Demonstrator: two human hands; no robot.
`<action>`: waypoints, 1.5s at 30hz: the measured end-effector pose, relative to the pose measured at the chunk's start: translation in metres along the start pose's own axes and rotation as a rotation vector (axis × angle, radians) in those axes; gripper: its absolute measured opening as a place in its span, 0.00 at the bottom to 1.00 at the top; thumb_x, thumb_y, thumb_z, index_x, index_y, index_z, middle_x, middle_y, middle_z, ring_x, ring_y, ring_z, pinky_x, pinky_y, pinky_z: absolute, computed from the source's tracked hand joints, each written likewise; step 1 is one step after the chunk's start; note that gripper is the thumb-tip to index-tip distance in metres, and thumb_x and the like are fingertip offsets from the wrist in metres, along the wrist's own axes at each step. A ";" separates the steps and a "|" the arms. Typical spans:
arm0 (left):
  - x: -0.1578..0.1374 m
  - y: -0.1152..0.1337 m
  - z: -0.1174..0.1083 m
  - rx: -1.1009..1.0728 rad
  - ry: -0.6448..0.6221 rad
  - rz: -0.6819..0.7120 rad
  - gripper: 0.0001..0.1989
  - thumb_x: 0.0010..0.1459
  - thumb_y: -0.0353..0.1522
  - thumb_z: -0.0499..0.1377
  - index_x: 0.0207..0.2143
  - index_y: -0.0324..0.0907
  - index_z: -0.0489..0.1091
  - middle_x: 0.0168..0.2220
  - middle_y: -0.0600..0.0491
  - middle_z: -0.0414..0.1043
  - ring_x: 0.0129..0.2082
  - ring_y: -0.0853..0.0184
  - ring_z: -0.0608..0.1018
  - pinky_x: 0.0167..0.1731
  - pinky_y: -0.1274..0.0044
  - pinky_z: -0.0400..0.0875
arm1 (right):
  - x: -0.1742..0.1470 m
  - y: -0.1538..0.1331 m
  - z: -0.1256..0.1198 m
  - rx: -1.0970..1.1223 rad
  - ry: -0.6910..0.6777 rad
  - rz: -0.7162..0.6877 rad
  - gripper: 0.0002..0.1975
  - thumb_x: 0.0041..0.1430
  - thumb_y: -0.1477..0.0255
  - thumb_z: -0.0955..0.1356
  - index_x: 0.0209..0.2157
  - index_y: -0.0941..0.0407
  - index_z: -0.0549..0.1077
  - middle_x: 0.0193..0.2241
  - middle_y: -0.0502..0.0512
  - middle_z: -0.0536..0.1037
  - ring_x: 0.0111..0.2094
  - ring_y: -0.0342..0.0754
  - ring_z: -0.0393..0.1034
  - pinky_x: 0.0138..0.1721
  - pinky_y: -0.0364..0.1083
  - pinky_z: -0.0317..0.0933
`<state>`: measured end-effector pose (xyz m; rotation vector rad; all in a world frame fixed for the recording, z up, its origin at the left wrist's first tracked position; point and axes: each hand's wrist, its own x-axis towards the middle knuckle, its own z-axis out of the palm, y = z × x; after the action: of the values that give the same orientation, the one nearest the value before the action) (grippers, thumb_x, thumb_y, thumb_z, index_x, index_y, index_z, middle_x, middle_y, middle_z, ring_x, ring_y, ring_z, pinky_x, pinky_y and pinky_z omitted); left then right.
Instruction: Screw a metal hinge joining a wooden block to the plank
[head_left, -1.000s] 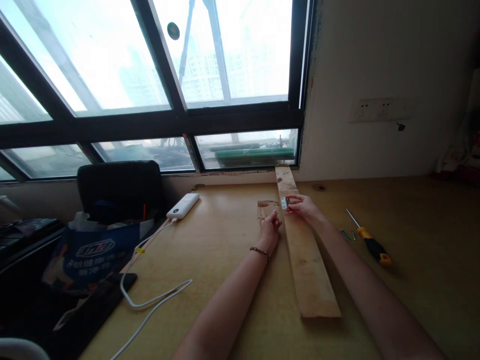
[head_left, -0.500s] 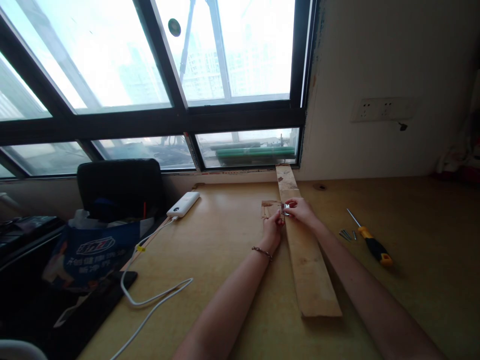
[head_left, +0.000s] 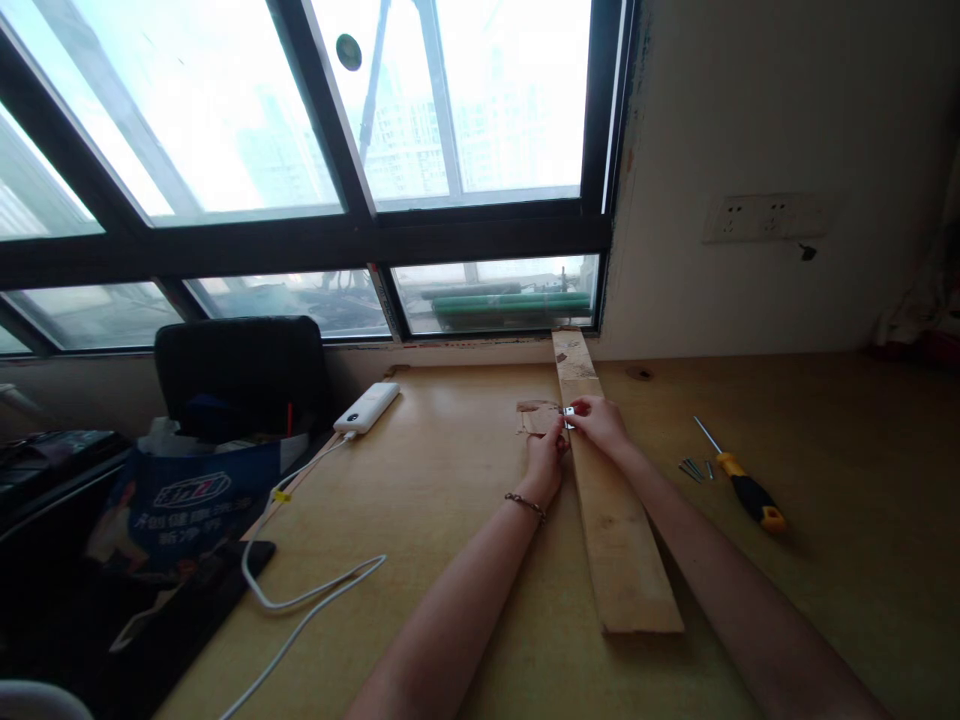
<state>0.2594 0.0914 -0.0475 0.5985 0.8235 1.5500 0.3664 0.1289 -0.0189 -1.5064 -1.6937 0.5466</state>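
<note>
Right hand [head_left: 600, 424] pinches the metal plate [head_left: 569, 412] at the left edge of the near-to-far plank [head_left: 619, 530]; left hand [head_left: 546, 456] grips the small board [head_left: 535, 416] alongside!

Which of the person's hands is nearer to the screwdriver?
Right. The right hand is at the long board, left of the screwdriver; the left hand is farther left, at the small wooden piece.

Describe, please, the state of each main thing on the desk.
Long pale wooden plank: lying lengthwise
Small brown-marked wooden piece: held in left hand
Small silver metal plate: pinched in right hand
Yellow-and-black screwdriver: lying loose
Thin metal fasteners: lying loose beside it
White rectangular power bank: lying flat, white cable plugged in
</note>
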 end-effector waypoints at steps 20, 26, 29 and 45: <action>0.004 0.001 -0.002 -0.009 0.106 -0.026 0.14 0.36 0.33 0.66 0.22 0.36 0.64 0.17 0.56 0.65 0.14 0.77 0.66 0.15 0.83 0.58 | -0.002 -0.006 -0.008 -0.092 -0.033 -0.050 0.12 0.48 0.71 0.67 0.35 0.54 0.77 0.26 0.53 0.78 0.25 0.43 0.70 0.28 0.40 0.60; 0.003 0.001 -0.002 -0.038 0.031 0.001 0.14 0.37 0.33 0.66 0.18 0.37 0.62 0.11 0.63 0.54 0.09 0.81 0.55 0.11 0.84 0.45 | -0.003 -0.009 -0.010 -0.146 -0.013 -0.095 0.11 0.48 0.71 0.67 0.35 0.54 0.78 0.26 0.54 0.78 0.28 0.45 0.70 0.30 0.41 0.60; 0.003 0.003 -0.001 -0.126 0.033 -0.073 0.11 0.38 0.31 0.65 0.23 0.35 0.65 0.17 0.57 0.65 0.13 0.79 0.64 0.15 0.84 0.57 | -0.004 -0.012 -0.010 -0.177 -0.010 -0.100 0.12 0.47 0.67 0.69 0.35 0.54 0.78 0.27 0.54 0.77 0.29 0.46 0.70 0.31 0.42 0.60; 0.001 0.006 0.001 -0.090 0.025 -0.094 0.13 0.35 0.30 0.67 0.26 0.33 0.71 0.21 0.54 0.69 0.16 0.78 0.68 0.18 0.84 0.61 | -0.006 -0.012 -0.012 -0.241 -0.019 -0.156 0.13 0.47 0.66 0.69 0.36 0.52 0.77 0.30 0.54 0.75 0.30 0.45 0.68 0.33 0.41 0.59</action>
<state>0.2560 0.0921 -0.0422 0.4685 0.7855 1.5028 0.3680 0.1184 -0.0043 -1.5211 -1.9273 0.2827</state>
